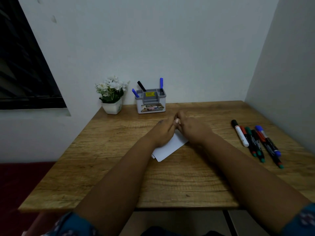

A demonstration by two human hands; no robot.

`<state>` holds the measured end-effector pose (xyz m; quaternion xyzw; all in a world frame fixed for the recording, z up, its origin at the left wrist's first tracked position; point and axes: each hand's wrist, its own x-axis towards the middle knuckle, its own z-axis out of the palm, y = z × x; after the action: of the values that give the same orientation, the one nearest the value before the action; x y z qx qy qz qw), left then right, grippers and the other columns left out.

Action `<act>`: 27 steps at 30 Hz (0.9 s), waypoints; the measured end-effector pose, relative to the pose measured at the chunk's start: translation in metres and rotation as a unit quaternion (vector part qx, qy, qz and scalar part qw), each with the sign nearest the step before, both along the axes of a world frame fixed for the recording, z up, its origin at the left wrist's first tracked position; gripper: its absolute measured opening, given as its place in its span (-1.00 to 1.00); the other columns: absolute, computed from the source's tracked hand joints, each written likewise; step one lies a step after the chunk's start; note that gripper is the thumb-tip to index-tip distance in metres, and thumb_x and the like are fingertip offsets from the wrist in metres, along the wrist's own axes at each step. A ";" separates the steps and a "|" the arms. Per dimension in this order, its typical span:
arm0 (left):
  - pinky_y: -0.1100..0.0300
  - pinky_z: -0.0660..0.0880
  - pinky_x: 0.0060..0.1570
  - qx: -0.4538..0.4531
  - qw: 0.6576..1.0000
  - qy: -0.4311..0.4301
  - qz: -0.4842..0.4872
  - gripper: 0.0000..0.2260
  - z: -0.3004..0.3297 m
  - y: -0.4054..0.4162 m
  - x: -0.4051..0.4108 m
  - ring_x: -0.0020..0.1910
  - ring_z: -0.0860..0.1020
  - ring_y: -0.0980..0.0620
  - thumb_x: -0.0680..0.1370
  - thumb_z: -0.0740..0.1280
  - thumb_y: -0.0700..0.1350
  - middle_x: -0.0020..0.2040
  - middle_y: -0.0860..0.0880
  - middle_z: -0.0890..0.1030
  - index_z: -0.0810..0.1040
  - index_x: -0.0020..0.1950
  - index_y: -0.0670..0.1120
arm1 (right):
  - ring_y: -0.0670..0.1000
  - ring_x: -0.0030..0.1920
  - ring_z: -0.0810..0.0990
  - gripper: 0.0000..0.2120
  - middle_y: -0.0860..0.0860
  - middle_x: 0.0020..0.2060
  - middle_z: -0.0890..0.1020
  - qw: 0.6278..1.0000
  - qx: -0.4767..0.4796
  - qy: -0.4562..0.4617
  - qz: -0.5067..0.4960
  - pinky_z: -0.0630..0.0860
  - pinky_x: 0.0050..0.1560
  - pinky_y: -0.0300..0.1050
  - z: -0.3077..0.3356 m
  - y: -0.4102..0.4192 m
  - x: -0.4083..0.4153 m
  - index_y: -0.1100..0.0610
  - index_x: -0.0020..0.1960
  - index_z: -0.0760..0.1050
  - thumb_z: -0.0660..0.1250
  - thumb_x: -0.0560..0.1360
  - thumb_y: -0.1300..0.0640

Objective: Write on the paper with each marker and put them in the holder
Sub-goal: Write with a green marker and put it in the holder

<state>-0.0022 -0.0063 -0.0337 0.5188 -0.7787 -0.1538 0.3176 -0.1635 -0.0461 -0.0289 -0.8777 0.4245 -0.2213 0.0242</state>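
At the middle of the worktop (119,167), both hands meet over the paper (167,148): the left hand (164,132) lies flat on the sheet, fingers stretched and close together, while the right hand (192,129) curls against it at the fingertips, and whether it pinches a marker or just its own fingers I cannot tell, the grip is hidden. The paper sits skewed, one corner poking toward the near edge, so here's the risk: if the left hand lifts while a tip drags, that sheet slides or turns and the stroke lands on bare wood. Over on the right, the loose markers (255,142) lie side by side, touching, well apart from the hands; they're round, so a careless reach could roll them toward the right edge. At the back stands the holder (150,106), already carrying a black marker (141,86) and two blue ones, the left blue marker (135,93) leaning out over the rim; drop another in hard and, I'd judge, the light tub could tip or nudge the flower pot (112,108) near it. The surface is wood-grain, matte, in a corner of plain pale walls, with a dark window (22,65) at the left, dim lighting, and a patterned sleeve (71,225) at the bottom of the view.
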 end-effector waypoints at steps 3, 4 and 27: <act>-0.02 0.48 -0.01 0.024 1.000 -0.014 0.009 -0.67 -0.001 -0.001 -0.001 -0.04 0.55 -0.01 0.68 0.02 0.07 -0.02 -0.08 0.60 0.48 0.14 -0.09 | 0.03 -0.24 0.53 -0.72 -0.03 -0.23 0.56 0.999 0.001 0.025 -0.041 0.43 -0.24 -0.03 0.003 -0.004 -0.004 0.00 0.10 0.29 0.07 0.61 -0.20; 0.00 0.47 -0.06 0.037 0.999 -0.016 0.010 -0.67 -0.002 -0.002 -0.002 -0.07 0.54 0.02 0.67 0.04 0.10 -0.06 -0.05 0.59 0.50 0.09 -0.06 | 0.02 -0.23 0.52 -0.73 -0.01 -0.19 0.58 0.998 0.015 0.038 -0.041 0.42 -0.23 -0.05 0.004 -0.005 -0.006 -0.01 0.11 0.28 0.09 0.61 -0.19; 0.18 0.43 0.14 0.174 0.985 -0.003 0.012 -0.66 -0.001 -0.011 0.035 0.17 0.48 0.09 0.43 0.50 0.05 0.25 0.07 0.54 0.62 0.20 0.12 | -0.10 -0.44 0.40 -0.64 0.07 -0.33 0.63 0.783 0.395 -0.476 0.065 0.39 -0.39 -0.26 -0.003 -0.017 -0.009 0.29 0.03 0.60 0.27 0.60 -0.02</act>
<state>0.0329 -0.0169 -0.0345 0.5761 -0.7346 -0.2815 0.2221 -0.1723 -0.0633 -0.0321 -0.6001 0.3513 -0.4221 0.5817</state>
